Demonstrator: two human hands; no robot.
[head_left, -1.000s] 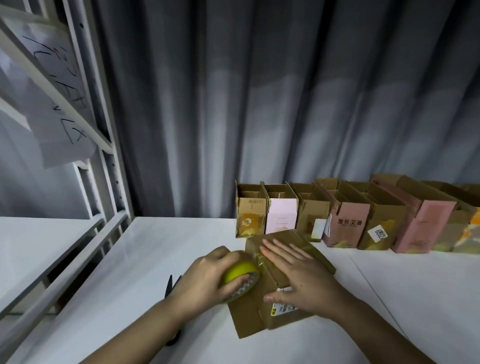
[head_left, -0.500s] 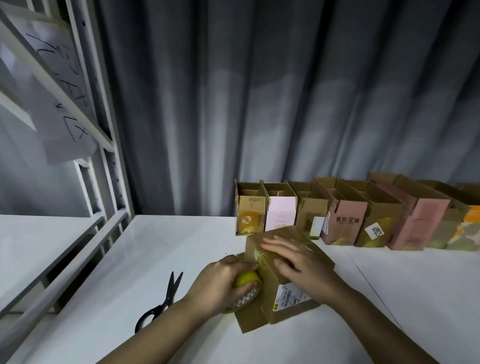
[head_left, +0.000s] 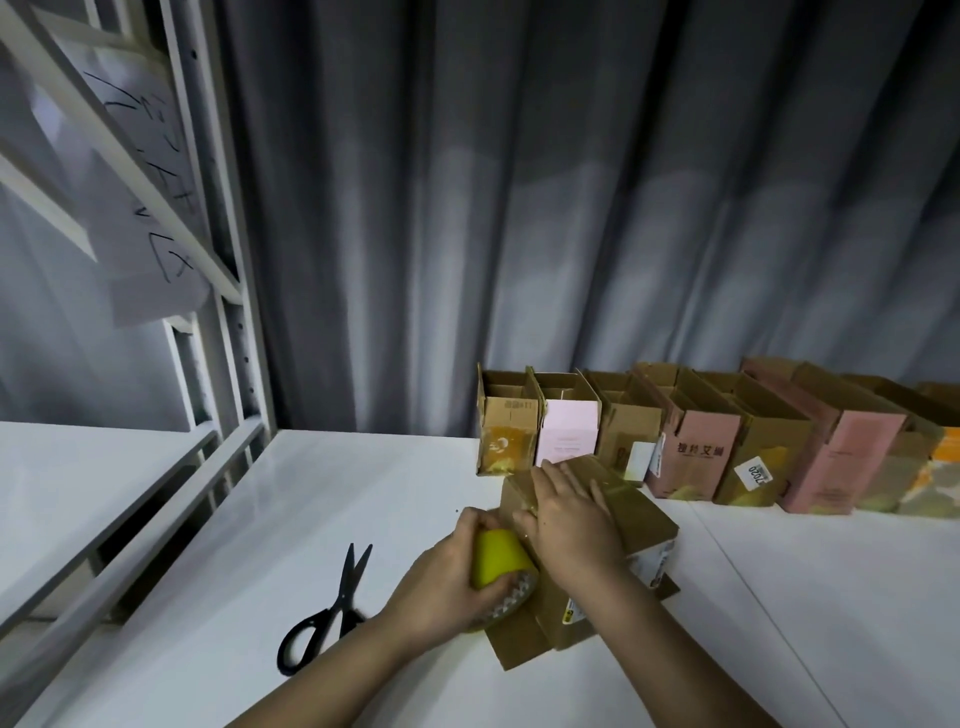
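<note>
box: cardboard box (head_left: 641, 519) on the white desk (head_left: 363, 499), right in front of the person, skewed to the desk edge. Long axis looks roughly near-to-far, but it's part hidden under the hands.
tape: yellow tape roll (head_left: 497, 558) is hard against the box's left side face, just below the top edge. A shiny strip already runs across the top.
left hand: left hand (head_left: 441, 582) has its fingers wrapped round the roll. It's the nearer one for the pull down that side, by my read.
right hand: right hand (head_left: 569, 514) lies flat with fingers straight, pressing the top by the left edge and gripping nothing.
delta: the right hand has slid left toward the roll, and the box label faces more to the right than a second ago.
scissors: scissors (head_left: 332, 613) lie left of the left wrist, untouched.
behind: row of open cartons (head_left: 696, 441) along the curtain (head_left: 519, 208).
</note>
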